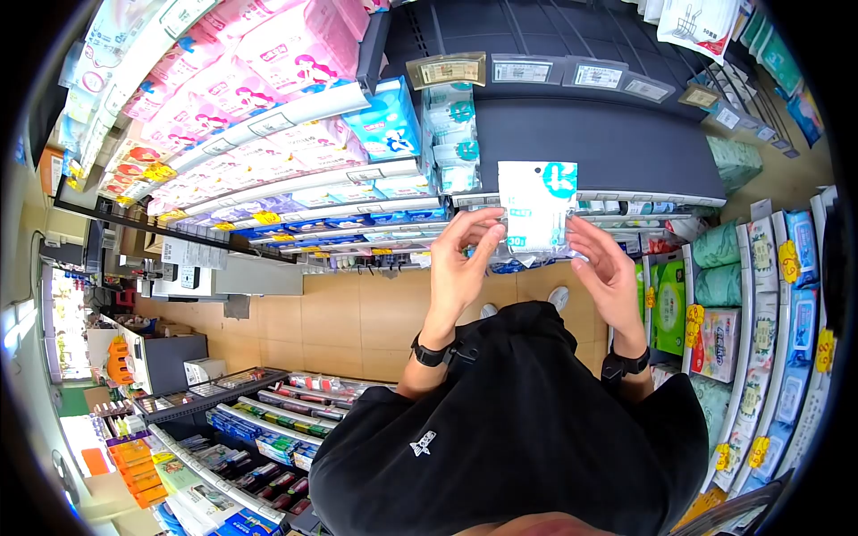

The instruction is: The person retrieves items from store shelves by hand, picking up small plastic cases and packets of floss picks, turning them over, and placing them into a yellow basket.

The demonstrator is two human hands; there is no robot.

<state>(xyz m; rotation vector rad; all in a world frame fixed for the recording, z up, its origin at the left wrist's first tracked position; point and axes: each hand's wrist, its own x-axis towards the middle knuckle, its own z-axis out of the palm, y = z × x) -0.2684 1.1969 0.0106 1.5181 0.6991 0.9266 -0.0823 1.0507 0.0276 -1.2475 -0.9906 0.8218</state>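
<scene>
A flat white packet (534, 198) with teal print and a clear lower part is held upright in front of me, over the shelf edge. My left hand (465, 259) pinches its lower left side between thumb and fingers. On the opposite side, my right hand (604, 268) has its curled fingertips against the packet's lower right edge. What lies inside the packet is too small to name. Similar white and teal packs (454, 134) stand on the shelf just left of it.
Pink packages (290, 49) and a blue package (384, 121) fill shelves at left. Price tags (527, 70) line the dark shelf (590, 134) ahead; hooks stick out above it. Shelves with green packs (668, 304) stand close at right, and another stocked rack (268, 438) lies behind left.
</scene>
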